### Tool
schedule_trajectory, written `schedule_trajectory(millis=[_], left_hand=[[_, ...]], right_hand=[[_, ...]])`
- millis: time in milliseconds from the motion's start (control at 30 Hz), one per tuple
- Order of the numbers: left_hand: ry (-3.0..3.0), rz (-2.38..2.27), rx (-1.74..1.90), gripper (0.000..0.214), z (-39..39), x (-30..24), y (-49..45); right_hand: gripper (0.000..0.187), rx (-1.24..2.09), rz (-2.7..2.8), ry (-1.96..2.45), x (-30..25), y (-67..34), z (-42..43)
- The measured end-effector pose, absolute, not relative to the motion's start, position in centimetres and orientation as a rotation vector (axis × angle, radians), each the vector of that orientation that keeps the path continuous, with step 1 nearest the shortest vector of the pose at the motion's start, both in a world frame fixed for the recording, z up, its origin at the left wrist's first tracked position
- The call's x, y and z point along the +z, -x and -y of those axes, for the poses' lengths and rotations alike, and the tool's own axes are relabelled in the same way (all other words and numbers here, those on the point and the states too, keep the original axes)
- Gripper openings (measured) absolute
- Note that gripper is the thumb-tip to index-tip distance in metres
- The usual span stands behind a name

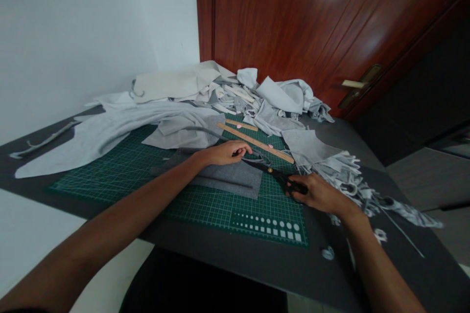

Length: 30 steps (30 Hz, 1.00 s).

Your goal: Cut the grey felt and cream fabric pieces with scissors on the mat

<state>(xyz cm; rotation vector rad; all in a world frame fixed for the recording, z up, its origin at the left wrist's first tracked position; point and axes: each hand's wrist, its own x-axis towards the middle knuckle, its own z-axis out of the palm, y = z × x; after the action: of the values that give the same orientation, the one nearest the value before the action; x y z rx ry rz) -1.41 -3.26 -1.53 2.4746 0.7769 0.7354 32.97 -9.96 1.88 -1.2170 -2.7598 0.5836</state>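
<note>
My right hand (320, 193) is closed round the black handles of a pair of scissors (271, 172), whose blades point left toward my left hand. My left hand (224, 152) rests with fingers curled, pinching the upper edge of a dark grey fabric piece (235, 179). That piece lies flat on the green cutting mat (121, 168). The scissor blades meet the fabric right beside my left fingertips.
Two wooden rulers (257, 143) lie on the mat behind the fabric. Light grey cloth (110, 129) spreads across the left, and a heap of scraps (271, 95) sits at the back. Cut strips (345, 171) pile up on the right. A brown door (312, 24) stands behind.
</note>
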Motion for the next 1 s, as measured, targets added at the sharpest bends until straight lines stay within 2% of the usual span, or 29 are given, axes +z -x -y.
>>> schedule_trajectory(millis=[1000], left_hand=[[-2.34, -0.805, 0.735, 0.027, 3.62, -1.06, 1.48]], right_hand=[[0.017, 0.629, 2.737, 1.186, 2.06, -32.96, 10.04]])
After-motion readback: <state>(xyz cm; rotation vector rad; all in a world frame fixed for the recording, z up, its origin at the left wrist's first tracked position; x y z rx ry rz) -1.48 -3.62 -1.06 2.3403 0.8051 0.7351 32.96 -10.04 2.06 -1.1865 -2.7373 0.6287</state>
